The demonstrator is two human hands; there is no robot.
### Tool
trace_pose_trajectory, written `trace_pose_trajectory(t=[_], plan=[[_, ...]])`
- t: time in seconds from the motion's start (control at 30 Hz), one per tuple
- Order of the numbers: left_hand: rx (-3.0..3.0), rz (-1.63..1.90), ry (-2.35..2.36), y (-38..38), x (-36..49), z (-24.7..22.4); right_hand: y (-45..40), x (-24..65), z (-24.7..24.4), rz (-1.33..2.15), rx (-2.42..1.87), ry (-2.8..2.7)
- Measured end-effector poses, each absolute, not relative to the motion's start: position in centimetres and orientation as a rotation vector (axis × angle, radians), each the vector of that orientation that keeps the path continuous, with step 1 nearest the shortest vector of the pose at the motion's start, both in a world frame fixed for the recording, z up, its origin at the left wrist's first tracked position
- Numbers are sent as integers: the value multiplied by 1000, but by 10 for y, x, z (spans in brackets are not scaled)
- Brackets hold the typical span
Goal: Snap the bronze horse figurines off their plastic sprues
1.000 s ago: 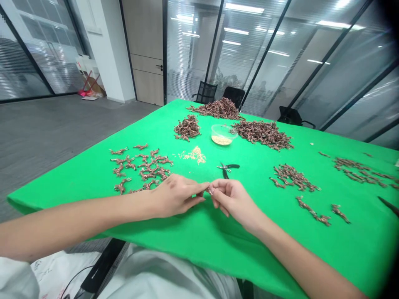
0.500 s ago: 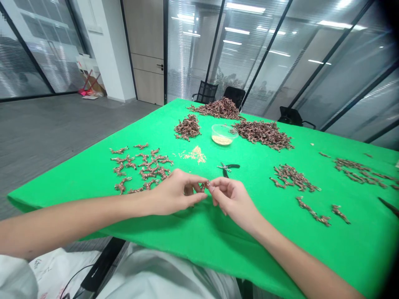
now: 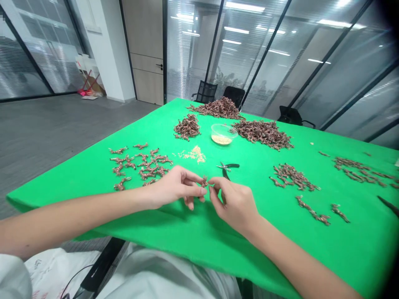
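Note:
My left hand [image 3: 182, 187] pinches a small reddish-brown figure [image 3: 204, 182] between thumb and fingers, above the green cloth. Close on its right is my right hand [image 3: 235, 203], thumb and index finger pressed near the figure's right side; whatever lies between those fingertips is too small to make out. Black-handled pliers [image 3: 228, 167] lie just beyond the hands. Several similar brown figures [image 3: 152, 169] are spread out to the left. A small heap of gold-coloured bits [image 3: 197, 154] sits ahead, with a clear round bowl [image 3: 222, 135] of similar bits behind it.
Large brown piles [image 3: 263, 133] stand toward the far side of the green table [image 3: 93, 166], with a smaller pile [image 3: 187, 127] left of the bowl. More pieces [image 3: 294, 176] lie on the right, near a dark pointed tool [image 3: 388, 204]. Chairs [image 3: 205, 91] stand behind.
My left fingers have turned and now hold the figure more upright. My right hand has rolled over, its back more toward the camera, and its fingertips have shifted slightly away from the left hand.

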State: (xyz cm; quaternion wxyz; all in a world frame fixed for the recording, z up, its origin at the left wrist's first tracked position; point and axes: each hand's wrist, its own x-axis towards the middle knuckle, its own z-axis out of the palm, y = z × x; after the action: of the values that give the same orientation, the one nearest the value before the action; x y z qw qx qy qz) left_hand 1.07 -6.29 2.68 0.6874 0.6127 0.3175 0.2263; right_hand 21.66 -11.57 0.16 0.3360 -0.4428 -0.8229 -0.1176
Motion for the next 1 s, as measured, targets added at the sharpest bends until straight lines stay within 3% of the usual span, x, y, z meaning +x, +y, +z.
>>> trace_pose_trajectory(t=[1.0], plan=[[1109, 364, 666, -53, 4, 23, -111, 218, 1, -534, -1109, -2267]])
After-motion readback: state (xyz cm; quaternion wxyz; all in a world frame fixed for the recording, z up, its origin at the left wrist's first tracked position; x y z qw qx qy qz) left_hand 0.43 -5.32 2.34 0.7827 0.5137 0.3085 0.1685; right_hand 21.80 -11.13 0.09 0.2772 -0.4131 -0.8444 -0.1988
